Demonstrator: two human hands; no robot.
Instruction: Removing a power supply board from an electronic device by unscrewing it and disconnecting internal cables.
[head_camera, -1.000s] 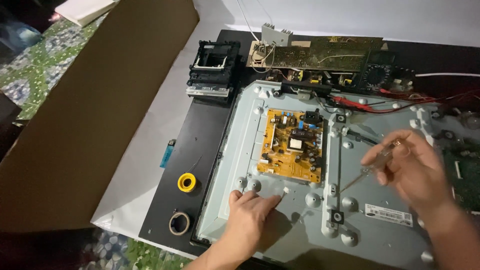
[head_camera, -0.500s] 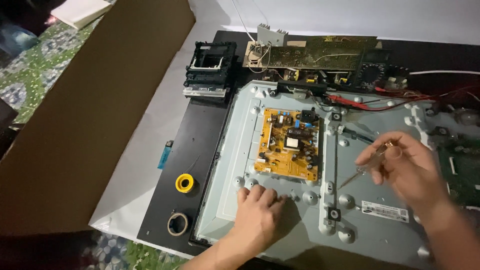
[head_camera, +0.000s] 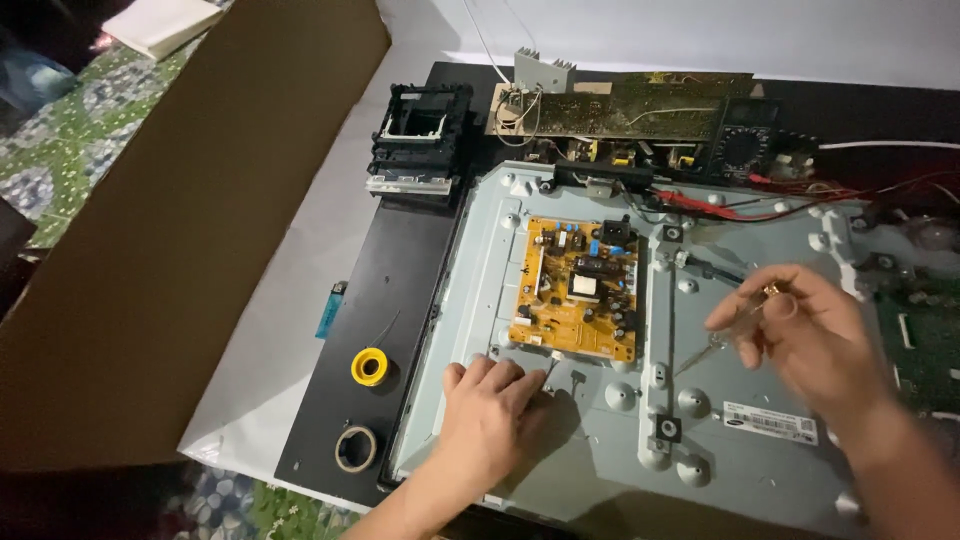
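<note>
Fingers of my left hand (head_camera: 487, 412) lay pressed together and flat on the grey sheet-metal back panel (head_camera: 600, 440), fingertips touching the lower edge of the orange rectangular circuit board (head_camera: 577, 288), which sat at about eleven o'clock from the panel's middle. My right hand (head_camera: 800, 335) pinched a slim clear-handled screwdriver (head_camera: 722, 335) between thumb and forefinger, its tip angled toward eight o'clock, apart from the board. I judged the step wanted the left hand steadying the panel while the tip came squarely onto a screw, without slipping across the components.

Around it in the head view: a yellow spool (head_camera: 369, 366) and a brownish tape ring (head_camera: 354, 449) at nine o'clock of my left hand, a blue lighter (head_camera: 331, 309) above them, a black plastic frame (head_camera: 418, 140) at eleven, a large brown cardboard sheet (head_camera: 190, 230) farther left. Red wires (head_camera: 740, 205) crossed the panel's top edge, near the screwdriver's reach.
</note>
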